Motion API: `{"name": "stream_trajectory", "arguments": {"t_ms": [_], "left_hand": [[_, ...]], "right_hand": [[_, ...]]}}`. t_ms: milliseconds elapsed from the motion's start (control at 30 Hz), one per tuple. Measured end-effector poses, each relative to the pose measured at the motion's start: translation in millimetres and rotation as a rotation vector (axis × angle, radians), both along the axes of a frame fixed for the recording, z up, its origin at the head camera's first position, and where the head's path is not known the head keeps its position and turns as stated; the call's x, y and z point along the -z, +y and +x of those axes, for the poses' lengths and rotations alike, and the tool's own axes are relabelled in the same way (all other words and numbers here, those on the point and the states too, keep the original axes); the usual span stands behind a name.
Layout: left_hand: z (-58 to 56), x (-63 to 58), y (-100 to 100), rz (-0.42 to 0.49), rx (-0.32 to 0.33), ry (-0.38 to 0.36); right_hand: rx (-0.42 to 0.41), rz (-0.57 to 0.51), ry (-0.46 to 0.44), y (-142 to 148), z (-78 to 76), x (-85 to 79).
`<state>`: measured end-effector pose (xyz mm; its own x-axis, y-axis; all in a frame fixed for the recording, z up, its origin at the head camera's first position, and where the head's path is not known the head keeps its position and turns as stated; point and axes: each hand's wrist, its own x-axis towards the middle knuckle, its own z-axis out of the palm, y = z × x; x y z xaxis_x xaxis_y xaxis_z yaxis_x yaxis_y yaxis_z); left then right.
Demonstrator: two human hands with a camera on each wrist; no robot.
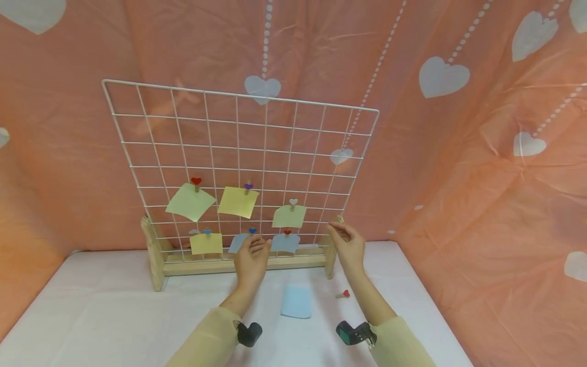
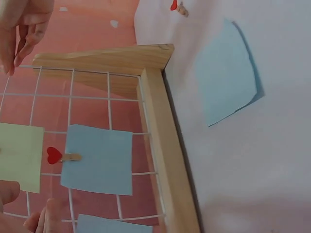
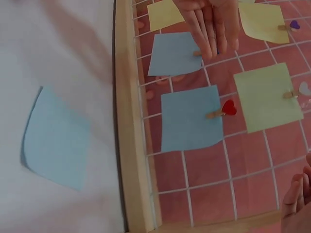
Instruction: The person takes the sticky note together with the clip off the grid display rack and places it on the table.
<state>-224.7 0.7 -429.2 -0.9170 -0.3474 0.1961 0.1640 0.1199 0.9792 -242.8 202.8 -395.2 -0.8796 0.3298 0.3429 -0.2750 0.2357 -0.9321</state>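
My left hand is in front of the lower middle of a white wire grid, overlapping a blue sticky note clipped there. In the right wrist view its fingers are extended and loose, with nothing held. My right hand hovers by the grid's lower right corner, fingers loosely bent. No object shows in its grasp in the left wrist view. Between the hands hangs another blue note under a red-heart mini clothespin. A pale green note with a white-heart clothespin is above it.
A wooden base holds the grid upright on a white table. Light blue sticky notes and a loose red-heart clothespin lie in front. Green and yellow notes hang at left. Heart-patterned pink cloth stands behind.
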Motion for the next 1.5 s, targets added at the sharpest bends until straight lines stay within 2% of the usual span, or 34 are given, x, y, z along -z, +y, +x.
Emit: {"name": "stream_trajectory", "arguments": {"t_ms": [100, 333, 600, 900, 1100, 1333, 1500], "left_hand": [[-1.0, -4.8, 2.5, 0.029, 0.022, 0.025], [-7.6, -12.3, 5.8, 0.063, 0.06, 0.03], [-11.6, -19.1, 6.8, -0.145, 0.169, 0.038], [-13.3, -25.2, 5.2, -0.174, 0.159, 0.045], [-17.9, -25.5, 2.6, -0.2, 0.203, 0.086], [-21.7, -27.2, 0.4, -0.202, 0.245, 0.146], [-23.7, -29.7, 1.8, -0.204, 0.217, 0.135]], "right_hand": [[-0.006, 0.011, -0.001, -2.8, -1.0, -4.1], [-0.063, 0.027, 0.037, -11.8, -6.0, -15.8], [-0.134, 0.054, 0.055, -26.2, -11.7, -28.4], [-0.196, 0.082, 0.06, -37.3, -21.1, -30.5], [-0.203, 0.182, 0.039, -42.3, -26.9, -34.3], [-0.263, 0.254, -0.012, -51.5, -30.0, -42.9], [-0.31, 0.282, 0.019, -56.3, -29.7, -49.2]]}}
